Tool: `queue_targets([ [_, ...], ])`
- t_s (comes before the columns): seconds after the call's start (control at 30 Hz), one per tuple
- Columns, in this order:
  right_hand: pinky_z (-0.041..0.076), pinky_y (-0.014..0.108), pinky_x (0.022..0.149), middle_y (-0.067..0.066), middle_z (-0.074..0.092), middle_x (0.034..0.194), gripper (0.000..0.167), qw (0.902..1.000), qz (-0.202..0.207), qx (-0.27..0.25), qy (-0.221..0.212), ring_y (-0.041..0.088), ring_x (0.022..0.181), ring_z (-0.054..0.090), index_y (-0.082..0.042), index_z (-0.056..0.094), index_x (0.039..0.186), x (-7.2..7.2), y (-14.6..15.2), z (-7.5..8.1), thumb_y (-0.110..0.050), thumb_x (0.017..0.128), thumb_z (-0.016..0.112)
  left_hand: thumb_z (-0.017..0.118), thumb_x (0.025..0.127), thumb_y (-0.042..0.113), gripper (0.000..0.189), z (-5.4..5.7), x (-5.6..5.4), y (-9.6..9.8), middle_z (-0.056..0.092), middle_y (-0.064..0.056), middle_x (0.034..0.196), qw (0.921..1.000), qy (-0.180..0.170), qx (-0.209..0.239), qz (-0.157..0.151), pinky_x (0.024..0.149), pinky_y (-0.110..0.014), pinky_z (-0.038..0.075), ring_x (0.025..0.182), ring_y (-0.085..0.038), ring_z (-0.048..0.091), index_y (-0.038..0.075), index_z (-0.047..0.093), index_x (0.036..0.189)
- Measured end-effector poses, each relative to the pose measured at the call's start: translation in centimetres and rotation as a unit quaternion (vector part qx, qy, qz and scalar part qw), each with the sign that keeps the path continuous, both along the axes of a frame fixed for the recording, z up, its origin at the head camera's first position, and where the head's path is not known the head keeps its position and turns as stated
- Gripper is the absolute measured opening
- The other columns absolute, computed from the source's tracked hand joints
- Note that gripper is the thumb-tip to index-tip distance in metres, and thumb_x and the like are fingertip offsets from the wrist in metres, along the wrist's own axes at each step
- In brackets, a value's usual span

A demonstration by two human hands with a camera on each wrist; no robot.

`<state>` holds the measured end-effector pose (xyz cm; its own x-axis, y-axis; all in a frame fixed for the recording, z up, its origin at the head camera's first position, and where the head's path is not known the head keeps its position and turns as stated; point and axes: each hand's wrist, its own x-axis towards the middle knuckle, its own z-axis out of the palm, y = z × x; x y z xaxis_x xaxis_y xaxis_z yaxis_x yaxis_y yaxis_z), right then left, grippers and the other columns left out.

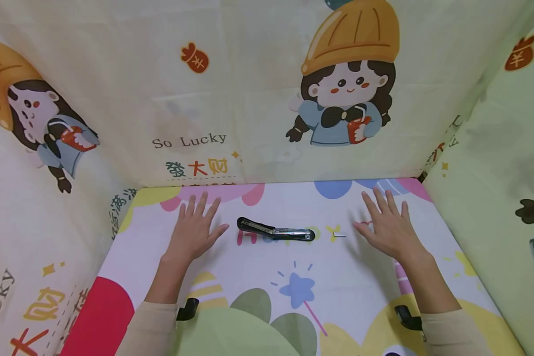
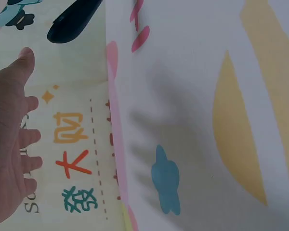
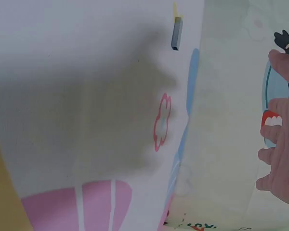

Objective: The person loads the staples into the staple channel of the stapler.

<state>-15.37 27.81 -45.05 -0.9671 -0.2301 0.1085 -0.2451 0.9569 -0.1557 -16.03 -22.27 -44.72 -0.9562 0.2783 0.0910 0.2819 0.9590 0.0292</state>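
Note:
A black stapler (image 1: 273, 231) lies opened out on the table, its metal staple channel showing. Just right of it is a small silver strip of staples (image 1: 339, 234), seen also in the right wrist view as a short grey bar (image 3: 177, 33). My left hand (image 1: 193, 237) is held left of the stapler, palm down with fingers spread and nothing in it. On the other side, my right hand (image 1: 389, 228) is spread the same way, its thumb nearest the staples. Shadows of both hands fall on the tabletop below them. One rounded black end of the stapler (image 2: 72, 21) shows in the left wrist view.
The table (image 1: 249, 269) wears a white cloth with coloured prints. Behind it and at both sides hang cream printed curtains (image 1: 258, 99), meeting the table's far edge. A black wrist mount (image 1: 188, 309) sits at each sleeve.

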Motion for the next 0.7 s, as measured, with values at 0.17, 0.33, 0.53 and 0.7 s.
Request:
queue_targets([
  [0.17, 0.007, 0.080, 0.115, 0.025, 0.017, 0.170, 0.087, 0.9999, 0.010, -0.003, 0.000, 0.052, 0.155, 0.011, -0.012, 0.021, 0.165, -0.2, -0.1, -0.1, -0.059, 0.099, 0.053, 0.050, 0.101, 0.061, 0.082, -0.2, -0.2, 0.2, 0.019, -0.021, 0.171, 0.9999, -0.012, 0.004, -0.007, 0.123, -0.068, 0.017, 0.156, -0.051, 0.014, 0.018, 0.025, 0.165],
  [0.33, 0.007, 0.080, 0.116, 0.023, 0.018, 0.170, 0.087, 0.9997, 0.024, -0.002, 0.000, 0.052, 0.155, 0.013, -0.012, 0.022, 0.165, -0.4, -0.3, -0.1, -0.059, 0.099, 0.054, 0.049, 0.100, 0.064, 0.083, -0.6, -0.3, 0.3, 0.017, -0.020, 0.171, 0.9996, -0.024, 0.006, -0.009, 0.124, -0.067, 0.015, 0.157, -0.049, 0.012, 0.020, 0.023, 0.166],
  [0.53, 0.008, 0.079, 0.116, 0.023, 0.020, 0.169, 0.087, 0.9994, 0.034, 0.001, 0.005, 0.050, 0.156, 0.014, -0.012, 0.025, 0.164, -0.5, -0.5, -0.4, -0.054, 0.097, 0.061, 0.051, 0.100, 0.062, 0.083, -1.2, -0.3, 0.5, 0.017, -0.020, 0.171, 0.9994, -0.021, 0.008, -0.027, 0.123, -0.067, 0.018, 0.157, -0.048, 0.014, 0.019, 0.024, 0.166],
  [0.7, 0.013, 0.078, 0.117, 0.024, 0.025, 0.168, 0.085, 0.9987, 0.048, 0.000, 0.016, 0.049, 0.155, 0.018, -0.010, 0.030, 0.162, -0.6, -0.5, -0.8, -0.052, 0.096, 0.063, 0.054, 0.100, 0.059, 0.082, -1.5, -0.4, 0.7, 0.021, -0.021, 0.170, 0.9987, -0.022, 0.018, -0.043, 0.123, -0.067, 0.019, 0.156, -0.048, 0.017, 0.016, 0.027, 0.164],
])
